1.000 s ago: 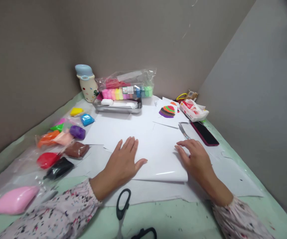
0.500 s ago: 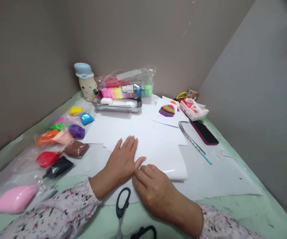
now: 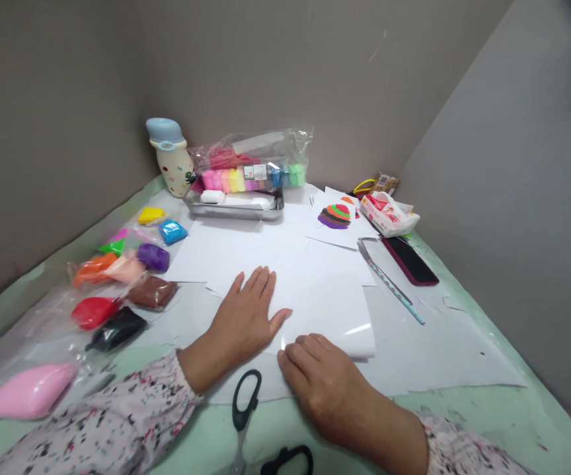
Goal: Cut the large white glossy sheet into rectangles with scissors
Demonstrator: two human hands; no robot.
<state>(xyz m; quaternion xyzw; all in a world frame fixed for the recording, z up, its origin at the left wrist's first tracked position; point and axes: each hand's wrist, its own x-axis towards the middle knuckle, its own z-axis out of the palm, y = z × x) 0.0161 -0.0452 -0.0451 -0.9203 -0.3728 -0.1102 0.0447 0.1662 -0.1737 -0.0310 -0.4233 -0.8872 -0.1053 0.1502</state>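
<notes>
My left hand (image 3: 246, 313) lies flat on a white sheet (image 3: 322, 277), its fingers together and the thumb spread to the right. To its right, my right hand (image 3: 320, 376) rests on the sheet's near edge with its fingers curled; what is under the fingertips is hidden. The sheet's right end bends up in a glossy curve beside that hand. Black-handled scissors (image 3: 246, 404) lie just below and between the hands.
Bagged coloured clay, including a brown pack (image 3: 151, 292), lies at left. Behind stand a bottle (image 3: 174, 168) and a metal tray (image 3: 236, 211). At right are a striped drawing (image 3: 335, 216), a fork (image 3: 379, 272), a phone (image 3: 410, 262) and a tissue pack (image 3: 389, 214).
My right hand has slid to the right along the sheet's near edge, away from my left thumb. My left hand stays in place. The view has shifted slightly.
</notes>
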